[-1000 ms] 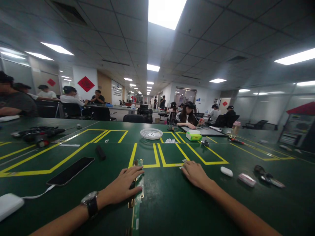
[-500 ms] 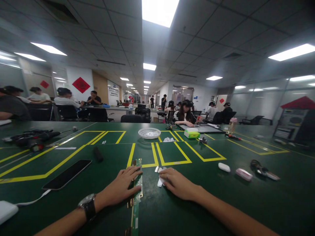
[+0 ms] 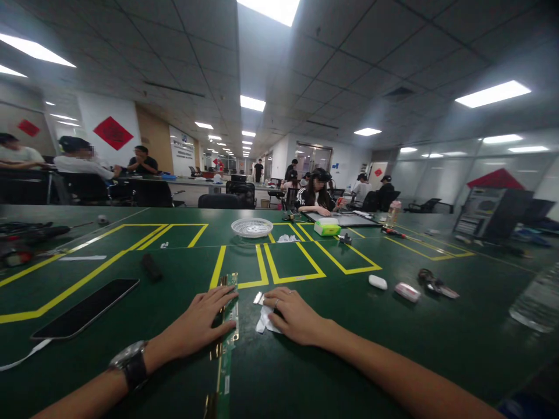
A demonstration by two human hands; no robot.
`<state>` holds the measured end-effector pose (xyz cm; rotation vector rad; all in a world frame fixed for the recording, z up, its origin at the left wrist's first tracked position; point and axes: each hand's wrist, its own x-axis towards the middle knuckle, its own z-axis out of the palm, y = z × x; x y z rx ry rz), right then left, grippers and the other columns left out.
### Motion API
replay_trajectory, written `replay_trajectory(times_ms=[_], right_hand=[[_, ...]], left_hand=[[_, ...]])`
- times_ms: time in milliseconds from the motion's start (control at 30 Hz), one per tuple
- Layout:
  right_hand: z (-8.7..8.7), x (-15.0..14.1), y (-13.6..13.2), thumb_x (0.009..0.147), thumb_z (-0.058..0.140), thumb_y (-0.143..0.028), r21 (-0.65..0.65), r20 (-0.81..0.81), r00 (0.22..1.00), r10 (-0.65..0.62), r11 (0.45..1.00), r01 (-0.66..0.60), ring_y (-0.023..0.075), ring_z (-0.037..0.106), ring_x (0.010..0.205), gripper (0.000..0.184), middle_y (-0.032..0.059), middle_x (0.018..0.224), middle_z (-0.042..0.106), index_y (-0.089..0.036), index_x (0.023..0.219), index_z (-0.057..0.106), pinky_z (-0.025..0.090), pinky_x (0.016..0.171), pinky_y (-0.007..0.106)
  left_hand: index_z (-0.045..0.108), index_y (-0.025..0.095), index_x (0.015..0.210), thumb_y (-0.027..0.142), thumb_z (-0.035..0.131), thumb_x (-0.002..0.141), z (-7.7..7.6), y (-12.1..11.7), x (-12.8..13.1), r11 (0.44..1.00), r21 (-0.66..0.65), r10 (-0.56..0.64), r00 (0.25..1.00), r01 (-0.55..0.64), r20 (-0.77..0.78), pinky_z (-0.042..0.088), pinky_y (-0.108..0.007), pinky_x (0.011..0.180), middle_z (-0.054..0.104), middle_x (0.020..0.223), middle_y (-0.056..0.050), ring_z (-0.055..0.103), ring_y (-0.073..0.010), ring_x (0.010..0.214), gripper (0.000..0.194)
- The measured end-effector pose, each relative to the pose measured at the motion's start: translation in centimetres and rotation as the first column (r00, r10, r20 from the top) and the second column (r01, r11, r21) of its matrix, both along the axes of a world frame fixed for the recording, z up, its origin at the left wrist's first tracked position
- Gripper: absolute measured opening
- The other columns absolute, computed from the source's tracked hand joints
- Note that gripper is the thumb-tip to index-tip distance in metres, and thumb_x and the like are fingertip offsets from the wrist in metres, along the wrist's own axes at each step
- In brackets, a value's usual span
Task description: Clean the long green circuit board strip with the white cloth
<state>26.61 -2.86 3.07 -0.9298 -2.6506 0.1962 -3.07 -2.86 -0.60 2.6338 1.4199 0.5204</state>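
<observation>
A long, narrow green circuit board [image 3: 226,372] with copper-coloured tabs along its left edge lies lengthwise in front of me on the table. My left hand [image 3: 196,323] rests on its far part, fingers stretched across it and thumb apart on the near side. Just to the right, my right hand [image 3: 299,317] has its fingers curled down over a white tissue [image 3: 264,320] against the tabletop. The fingertips are partly hidden. A small whitish piece [image 3: 258,298] shows at the far end of the tissue.
A phone [image 3: 87,308] on a white cable lies left, by a black object [image 3: 151,267]. Ahead are a white plastic basket [image 3: 252,227] and green tissue pack [image 3: 326,227]. Right are a white case [image 3: 378,282], pink-white case [image 3: 407,292] and clear bottle [image 3: 539,299]. A person [image 3: 318,198] sits opposite.
The view has turned to the right, so everything sits further left and the clear bottle has come in. Both hands keep nearly the same places on the board and tissue.
</observation>
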Motion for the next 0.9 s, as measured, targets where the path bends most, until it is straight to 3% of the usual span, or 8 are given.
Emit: replay_trajectory(times_ms=[200,500,900], right_hand=[[0.3,-0.7,-0.8,0.099,0.043,-0.030,-0.041,-0.039,0.997,0.064,0.997,-0.066,0.0238,0.045,0.129,0.040,0.0070,0.138,0.056,-0.023,0.137,0.052,0.032,0.109,0.041],[0.7,-1.2,-1.3,0.099,0.043,-0.034,-0.102,0.027,0.994,0.103,0.990,-0.099,0.0269,0.034,0.141,0.047,0.0051,0.151,0.045,-0.029,0.146,0.042,0.022,0.114,0.047],[1.1,-1.2,-1.6,0.100,0.042,-0.032,-0.107,0.029,0.992,0.119,0.988,-0.115,0.0259,0.035,0.140,0.048,0.0063,0.150,0.046,-0.030,0.148,0.040,0.021,0.113,0.047]], left_hand=[[0.043,0.028,0.147,0.063,0.046,0.095,1.0,-0.5,0.3,1.000,-0.022,-0.009,1.000,0.009,-0.006,0.029,-0.049,0.111,0.037,0.156,-0.007,0.033,-0.0314,0.141,0.063],[0.045,0.027,0.145,0.064,0.045,0.094,0.7,-0.4,0.3,1.000,-0.003,-0.009,1.000,0.009,-0.006,0.029,-0.048,0.111,0.039,0.154,-0.007,0.035,-0.0313,0.140,0.063],[0.045,0.028,0.146,0.065,0.045,0.094,1.5,-0.8,0.5,0.999,-0.042,-0.018,1.000,0.019,0.003,0.028,-0.050,0.110,0.038,0.155,-0.006,0.034,-0.0327,0.140,0.064]])
